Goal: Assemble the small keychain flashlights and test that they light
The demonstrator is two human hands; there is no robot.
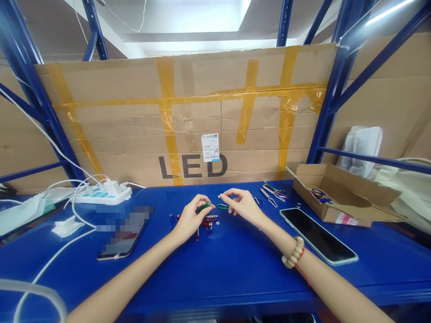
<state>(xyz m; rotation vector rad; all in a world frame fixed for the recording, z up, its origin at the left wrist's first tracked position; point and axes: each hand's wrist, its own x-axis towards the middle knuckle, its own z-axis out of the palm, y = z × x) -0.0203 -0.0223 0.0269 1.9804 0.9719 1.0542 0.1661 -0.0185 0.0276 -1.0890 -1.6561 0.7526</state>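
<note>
My left hand [192, 216] is closed, thumb and fingers pinching a small green tube [203, 207]. To its right, my right hand [243, 205] pinches a tiny silver piece [220, 196], too small to identify, between thumb and forefinger. A green carabiner [222, 206] shows just below the right fingers; whether they touch it I cannot tell. Partly hidden behind my left hand lies a pile of small red and purple metal pieces [210, 219], with a blue tube [173, 220] at its left. The two hands are apart.
Several carabiners [269, 196] lie right of my hands. Beyond them stands an open cardboard box [340, 193] with small items inside. A phone [318, 235] lies at right, another dark phone [126, 233] at left. A power strip [103, 194] with white cables sits back left.
</note>
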